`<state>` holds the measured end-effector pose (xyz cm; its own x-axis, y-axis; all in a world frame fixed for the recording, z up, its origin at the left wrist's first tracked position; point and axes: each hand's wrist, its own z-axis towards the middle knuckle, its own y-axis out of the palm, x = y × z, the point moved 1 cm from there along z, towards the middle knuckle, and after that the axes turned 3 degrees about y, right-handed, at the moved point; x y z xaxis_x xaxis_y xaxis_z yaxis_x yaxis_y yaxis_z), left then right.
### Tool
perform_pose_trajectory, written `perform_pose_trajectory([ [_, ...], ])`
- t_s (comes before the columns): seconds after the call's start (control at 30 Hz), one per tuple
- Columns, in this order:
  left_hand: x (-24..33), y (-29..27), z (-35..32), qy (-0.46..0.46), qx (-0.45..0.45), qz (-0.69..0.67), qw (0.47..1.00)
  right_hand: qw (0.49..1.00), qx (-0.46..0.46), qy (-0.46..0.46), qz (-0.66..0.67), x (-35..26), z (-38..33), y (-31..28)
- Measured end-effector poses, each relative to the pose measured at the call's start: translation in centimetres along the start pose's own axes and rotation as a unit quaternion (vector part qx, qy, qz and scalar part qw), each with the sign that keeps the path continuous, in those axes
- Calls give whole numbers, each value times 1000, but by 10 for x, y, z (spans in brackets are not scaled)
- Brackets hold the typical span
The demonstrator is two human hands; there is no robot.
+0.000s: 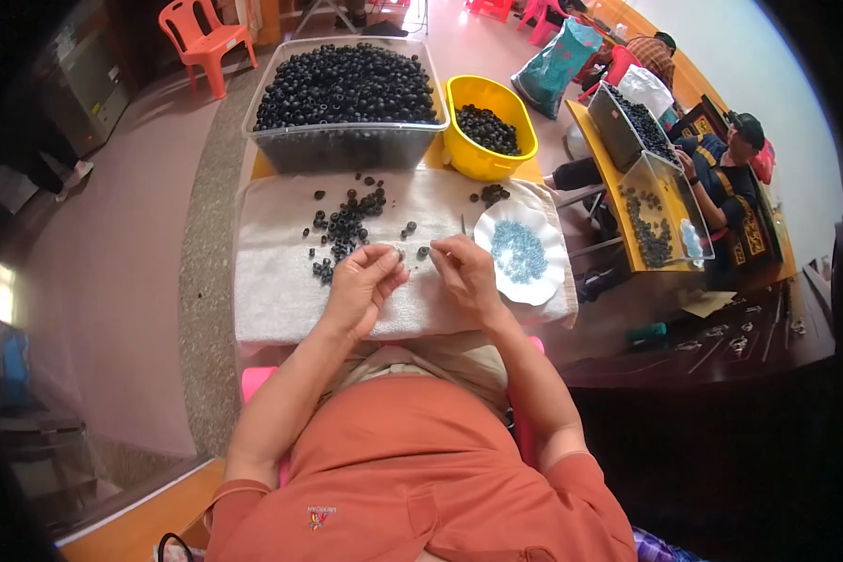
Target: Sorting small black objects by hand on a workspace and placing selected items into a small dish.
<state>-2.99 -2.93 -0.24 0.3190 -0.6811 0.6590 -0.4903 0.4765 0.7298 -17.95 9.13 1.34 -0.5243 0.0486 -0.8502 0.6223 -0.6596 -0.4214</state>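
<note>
Over the white cloth point(281, 304), both of my hands are closed in a pinch, close to each other. At the fingertips of my left hand point(365, 281) is something small that I cannot make out. My right hand point(468, 272) pinches something too small to tell. A black bead point(422, 253) shows right at its fingertips; whether it is held or lies on the cloth is unclear. Several loose black beads point(347, 223) are scattered beyond my left hand. Beside my right hand stands a white scalloped plate point(546, 223) with tiny pale blue pieces point(517, 251).
A clear bin point(337, 147) heaped with black beads and a yellow tub point(487, 166) stand at the table's far side. On the right, a person point(726, 178) sits at another table with bead containers point(642, 178). A red chair point(206, 42) stands far left.
</note>
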Motion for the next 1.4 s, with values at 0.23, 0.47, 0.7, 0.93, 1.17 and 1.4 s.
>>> perform_pose_trajectory([
  [0.23, 12, -10, 7, 49, 47, -20, 998, 973, -83, -108, -185, -3, 12, 5],
  [0.47, 10, -10, 7, 43, 41, -25, 998, 934, -126, -144, -302, -17, 27, 17],
  [0.7, 12, -7, 4, 47, 30, -6, 998, 908, -160, -205, -327, -5, 34, 27],
  [0.93, 12, -8, 4, 45, 30, -5, 999, 950, -82, -233, -191, -8, 26, 24],
  [1.17, 11, -6, 3, 51, 28, 7, 998, 994, -70, -73, 37, -3, 19, 20],
  [1.4, 9, -5, 1, 50, 16, 36, 998, 973, -106, 69, 193, 7, 17, 19],
])
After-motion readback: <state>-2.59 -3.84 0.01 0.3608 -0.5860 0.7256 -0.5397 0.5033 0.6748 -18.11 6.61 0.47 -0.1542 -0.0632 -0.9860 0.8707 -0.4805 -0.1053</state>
